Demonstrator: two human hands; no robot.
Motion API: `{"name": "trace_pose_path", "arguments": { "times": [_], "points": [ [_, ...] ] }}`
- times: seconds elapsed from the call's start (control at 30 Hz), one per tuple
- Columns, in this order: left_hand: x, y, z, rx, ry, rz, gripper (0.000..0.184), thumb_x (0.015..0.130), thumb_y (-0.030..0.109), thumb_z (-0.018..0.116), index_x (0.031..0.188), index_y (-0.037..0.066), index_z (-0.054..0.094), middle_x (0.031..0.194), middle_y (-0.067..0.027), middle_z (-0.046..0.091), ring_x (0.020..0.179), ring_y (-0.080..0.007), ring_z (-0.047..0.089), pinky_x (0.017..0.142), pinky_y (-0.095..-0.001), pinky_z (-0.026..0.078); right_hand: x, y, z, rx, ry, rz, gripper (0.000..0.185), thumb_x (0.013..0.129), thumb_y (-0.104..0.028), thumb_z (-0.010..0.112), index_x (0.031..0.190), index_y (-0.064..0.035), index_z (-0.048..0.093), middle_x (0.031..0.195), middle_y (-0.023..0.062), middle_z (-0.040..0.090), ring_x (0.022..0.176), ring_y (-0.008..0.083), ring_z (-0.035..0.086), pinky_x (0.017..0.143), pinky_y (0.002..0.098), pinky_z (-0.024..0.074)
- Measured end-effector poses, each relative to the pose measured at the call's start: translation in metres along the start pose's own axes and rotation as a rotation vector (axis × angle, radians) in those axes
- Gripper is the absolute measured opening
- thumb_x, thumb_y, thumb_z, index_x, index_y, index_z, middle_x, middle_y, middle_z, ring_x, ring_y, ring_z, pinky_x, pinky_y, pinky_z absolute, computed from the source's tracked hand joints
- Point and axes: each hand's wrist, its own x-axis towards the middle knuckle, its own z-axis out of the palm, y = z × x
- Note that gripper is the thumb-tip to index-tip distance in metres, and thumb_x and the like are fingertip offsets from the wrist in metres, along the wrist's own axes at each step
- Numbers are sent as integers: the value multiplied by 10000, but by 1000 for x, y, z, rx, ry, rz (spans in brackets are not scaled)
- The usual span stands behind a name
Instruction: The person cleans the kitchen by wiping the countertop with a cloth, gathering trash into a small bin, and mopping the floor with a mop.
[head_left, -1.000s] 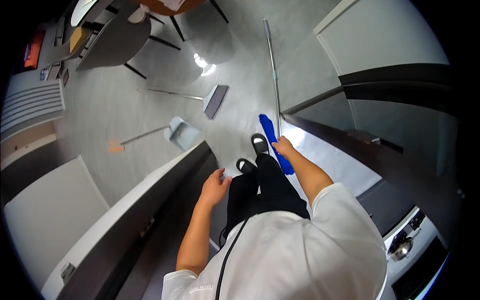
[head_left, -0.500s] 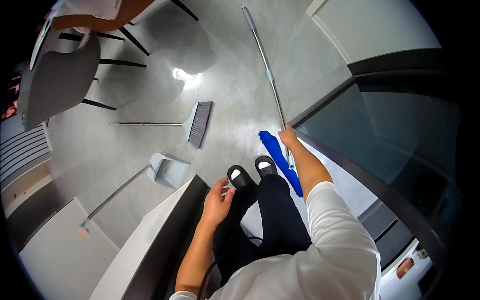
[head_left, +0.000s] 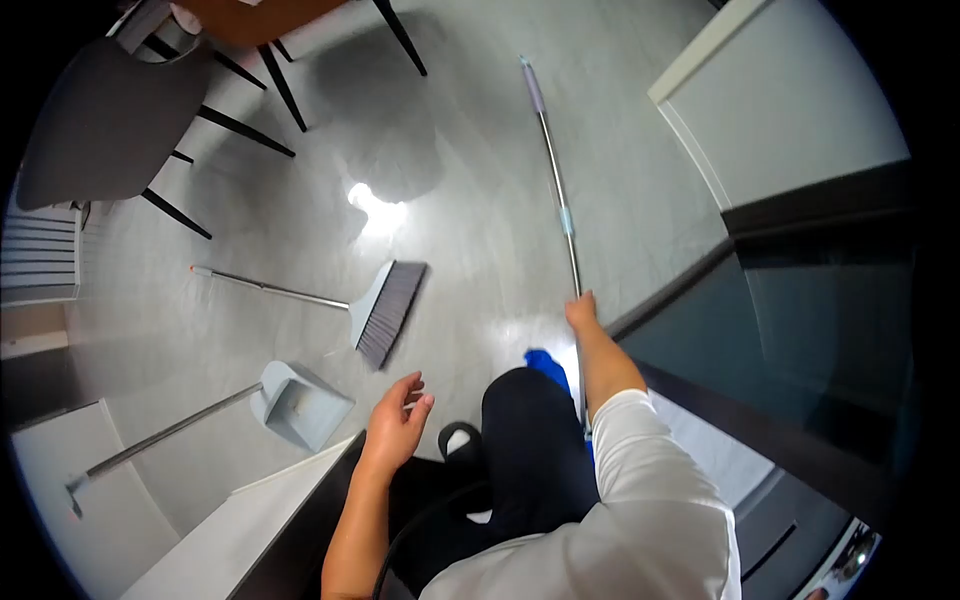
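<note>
My right hand [head_left: 581,309] is closed around the metal pole of a mop [head_left: 556,165], low on the shaft. The pole slants away from me over the floor, its purple grip at the far end. Its blue mop head [head_left: 545,362] lies beside my right leg, which hides much of it. My left hand [head_left: 396,425] holds nothing and hovers over the floor, fingers apart and slightly bent. Nearest to it are a broom [head_left: 392,310] with grey bristles and a pale grey long-handled dustpan [head_left: 305,405], both lying on the floor.
A grey chair [head_left: 115,120] with black legs stands at the upper left, next to a brown seat [head_left: 255,20]. A white-topped cabinet [head_left: 215,530] runs along my left. Dark-framed glass [head_left: 810,320] and a pale panel [head_left: 790,110] border the right.
My view has shifted, with the broom and dustpan now lower in it. My right knee has come forward, covering more of the mop head. My right hand keeps hold of the pole.
</note>
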Motion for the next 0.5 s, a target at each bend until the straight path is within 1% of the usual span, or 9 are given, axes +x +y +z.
{"name": "trace_pose_path", "arguments": {
  "times": [0.03, 0.1, 0.17, 0.2, 0.3, 0.33, 0.4, 0.43, 0.5],
  "points": [
    [4, -5, 0, 5, 14, 25, 483, 991, 206, 664, 1397, -16, 527, 1282, -211, 652, 1160, -288, 661, 928, -376, 558, 11, 3, 10, 89, -11, 13, 545, 879, -147, 666, 1352, 41, 471, 1374, 313, 546, 1282, 455, 542, 1073, 485, 463],
    [12, -13, 2, -16, 16, 45, 476, 986, 204, 669, 1383, -21, 536, 1264, -208, 660, 1137, -287, 667, 934, -377, 555, -17, -51, -31, -70, -85, 109, 501, 877, -129, 649, 1331, 35, 514, 1341, 304, 576, 1259, 445, 565, 1047, 484, 481],
    [11, -12, 3, -7, -5, 27, 468, 985, 201, 670, 1375, -23, 543, 1256, -209, 664, 1126, -286, 670, 934, -379, 555, 0, -36, -20, -22, -183, 84, 444, 870, -119, 656, 1277, 29, 554, 1296, 292, 597, 1200, 422, 602, 1003, 476, 493],
    [11, -14, 4, 26, 7, 72, 461, 981, 204, 673, 1362, -27, 552, 1245, -207, 669, 1120, -290, 672, 927, -379, 556, 0, -36, -18, 0, -240, 80, 416, 867, -114, 659, 1250, 26, 575, 1274, 286, 608, 1171, 411, 620, 981, 472, 499],
    [6, -4, 1, 59, -20, 77, 464, 977, 177, 686, 1369, -25, 543, 1254, -186, 670, 1116, -254, 671, 931, -357, 545, -23, -40, -20, 157, -147, -71, 281, 878, -118, 665, 1105, 35, 601, 1162, 284, 618, 1068, 415, 621, 916, 494, 495],
    [5, 3, -1, 83, -19, 96, 475, 970, 189, 696, 1364, -27, 544, 1251, -193, 670, 1118, -257, 672, 923, -355, 550, -40, -43, -29, 133, -109, -193, 278, 881, -117, 664, 1107, 29, 593, 1140, 279, 612, 1059, 422, 610, 914, 496, 491],
    [0, 28, -4, 152, 70, 147, 473, 957, 186, 704, 1352, -27, 553, 1238, -209, 669, 1127, -303, 669, 944, -381, 542, -81, -56, -68, 75, -32, -443, 272, 888, -114, 661, 1111, 18, 576, 1096, 269, 600, 1041, 436, 590, 910, 501, 483],
    [-7, 46, -7, 185, 116, 163, 472, 951, 184, 708, 1346, -27, 557, 1232, -216, 669, 1131, -325, 667, 955, -395, 538, -102, -65, -90, 78, -37, -464, 275, 886, -108, 658, 1115, 14, 566, 1084, 265, 593, 1039, 441, 582, 912, 503, 479],
    [-25, 100, -21, 491, 272, 460, 582, 897, 164, 738, 1407, -6, 514, 1301, -249, 622, 1202, -405, 601, 1025, -460, 484, -163, -81, -143, 83, -70, -478, 284, 882, -95, 653, 1125, 5, 546, 1061, 256, 578, 1034, 452, 565, 915, 506, 472]
  ]
}}
